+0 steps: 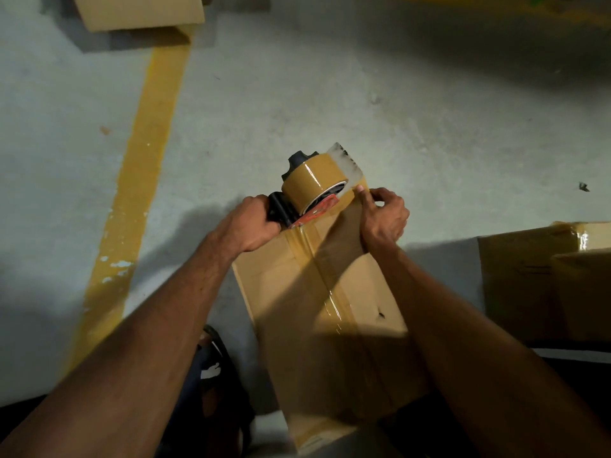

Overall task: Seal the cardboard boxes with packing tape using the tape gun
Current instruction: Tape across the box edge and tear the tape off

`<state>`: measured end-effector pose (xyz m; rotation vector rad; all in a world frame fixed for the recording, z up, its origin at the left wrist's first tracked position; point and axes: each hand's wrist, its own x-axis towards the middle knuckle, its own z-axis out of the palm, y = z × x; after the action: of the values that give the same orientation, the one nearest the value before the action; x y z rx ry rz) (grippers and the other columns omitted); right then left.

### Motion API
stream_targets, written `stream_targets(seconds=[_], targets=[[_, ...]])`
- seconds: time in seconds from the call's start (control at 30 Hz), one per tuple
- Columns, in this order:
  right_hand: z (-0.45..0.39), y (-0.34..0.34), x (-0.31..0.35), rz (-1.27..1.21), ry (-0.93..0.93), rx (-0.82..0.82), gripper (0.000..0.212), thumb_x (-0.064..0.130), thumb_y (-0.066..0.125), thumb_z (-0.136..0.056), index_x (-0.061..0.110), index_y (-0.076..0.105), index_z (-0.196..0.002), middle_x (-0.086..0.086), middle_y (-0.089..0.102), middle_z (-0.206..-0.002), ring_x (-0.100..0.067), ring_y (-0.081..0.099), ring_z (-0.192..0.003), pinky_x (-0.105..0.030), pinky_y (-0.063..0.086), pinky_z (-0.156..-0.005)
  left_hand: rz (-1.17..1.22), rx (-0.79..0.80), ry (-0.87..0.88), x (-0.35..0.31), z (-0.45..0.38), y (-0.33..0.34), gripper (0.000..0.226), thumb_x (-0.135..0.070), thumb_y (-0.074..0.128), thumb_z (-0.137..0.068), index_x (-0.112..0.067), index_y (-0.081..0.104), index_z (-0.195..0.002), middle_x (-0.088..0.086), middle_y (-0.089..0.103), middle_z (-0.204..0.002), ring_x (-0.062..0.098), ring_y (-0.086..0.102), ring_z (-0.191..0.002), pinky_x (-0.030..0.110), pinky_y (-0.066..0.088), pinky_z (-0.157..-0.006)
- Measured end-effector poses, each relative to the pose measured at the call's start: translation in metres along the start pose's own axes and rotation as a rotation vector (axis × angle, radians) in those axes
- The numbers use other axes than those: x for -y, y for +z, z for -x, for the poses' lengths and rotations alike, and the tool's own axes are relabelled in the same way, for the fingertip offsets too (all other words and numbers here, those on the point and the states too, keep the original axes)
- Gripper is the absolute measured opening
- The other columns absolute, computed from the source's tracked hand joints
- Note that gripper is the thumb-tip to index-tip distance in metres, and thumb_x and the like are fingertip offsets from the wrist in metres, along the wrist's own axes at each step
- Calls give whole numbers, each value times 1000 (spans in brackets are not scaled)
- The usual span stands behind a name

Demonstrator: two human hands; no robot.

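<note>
dim, soft-focus scene; glare on the tape strip (334, 305), heavy shadows across the floor (297, 94), wide-angle bending at edges.

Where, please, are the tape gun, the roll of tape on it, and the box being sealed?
tape gun (315, 213): head view, on its red frame under the roll.
roll of tape (312, 181): head view, on its glossy outer face.
box being sealed (363, 292): head view, on its right top flap.

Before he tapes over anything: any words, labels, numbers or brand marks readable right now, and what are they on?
None can be read.
Cardboard box being taped: no print visible on its top.
Second box at right: faint dark lines on its side, too blurred to read.
Tape gun and its tape roll: no visible marking.
White mark on the dark footwear: a shape, not legible text.
</note>
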<state>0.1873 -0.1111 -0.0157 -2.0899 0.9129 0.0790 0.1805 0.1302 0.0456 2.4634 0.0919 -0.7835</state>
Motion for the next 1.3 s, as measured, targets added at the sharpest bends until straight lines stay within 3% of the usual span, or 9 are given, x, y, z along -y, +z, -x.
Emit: stream_targets(seconds=[0.13, 0.27, 0.43, 0.57, 0.7, 0.8, 0.9, 1.3], targets=[[-6, 18, 26, 38, -60, 100, 42, 59, 73, -86, 24, 79, -108, -1, 76, -114, -31, 66, -112, -38, 52, -91, 80, -41, -29, 18, 3, -5, 10, -16, 68, -84, -20, 59, -82, 3, 64, -74, 25, 62, -69, 28, 42, -57], [-11, 45, 62, 90, -162, 246, 38, 57, 75, -86, 26, 80, -106, -3, 76, -112, -30, 66, -111, -32, 48, -84, 192, -125, -151, 45, 6, -10, 13, -19, 74, -82, -13, 68, -91, 7, 69, -80, 26, 65, -72, 36, 53, -62], [-13, 77, 93, 167, -293, 383, 37, 58, 78, -83, 28, 80, -104, -3, 76, -111, -28, 68, -108, -33, 49, -84, 439, -220, -312, 70, 18, 10, 24, -24, 74, -71, -6, 65, -83, 8, 62, -66, 25, 51, -58, 38, 43, -55], [-5, 84, 105, 231, -344, 390, 35, 56, 73, -86, 29, 79, -108, -6, 74, -115, -33, 67, -109, -37, 49, -85, 415, -287, -318, 60, 30, 13, 17, -15, 76, -83, 0, 69, -85, 12, 69, -78, 25, 62, -71, 40, 49, -67], [11, 85, 96, 372, -464, 361, 53, 61, 58, -83, 28, 73, -122, -7, 75, -114, -36, 67, -109, -46, 48, -101, 367, -323, -339, 54, 31, 13, 15, -13, 71, -86, -7, 58, -80, 1, 55, -65, 18, 48, -55, 31, 38, -59], [12, 88, 98, 426, -415, 361, 56, 63, 60, -85, 33, 67, -132, -4, 75, -121, -30, 65, -118, -50, 26, -120, 328, -344, -377, 55, 29, 12, 15, -16, 71, -87, -5, 62, -92, 8, 61, -80, 23, 52, -66, 32, 40, -64], [15, 86, 108, 423, -328, 371, 48, 51, 68, -90, 33, 66, -134, -6, 74, -123, -28, 62, -124, -49, 11, -125, 314, -327, -388, 52, 31, 9, 16, -15, 71, -88, -7, 62, -98, 7, 63, -86, 17, 55, -68, 32, 43, -66], [12, 88, 109, 395, -270, 371, 41, 48, 65, -92, 33, 69, -131, -5, 74, -122, -27, 63, -122, -49, 9, -126, 232, -277, -421, 44, 42, 1, 25, -20, 72, -91, -7, 61, -110, 4, 62, -92, 18, 58, -81, 32, 47, -69]])
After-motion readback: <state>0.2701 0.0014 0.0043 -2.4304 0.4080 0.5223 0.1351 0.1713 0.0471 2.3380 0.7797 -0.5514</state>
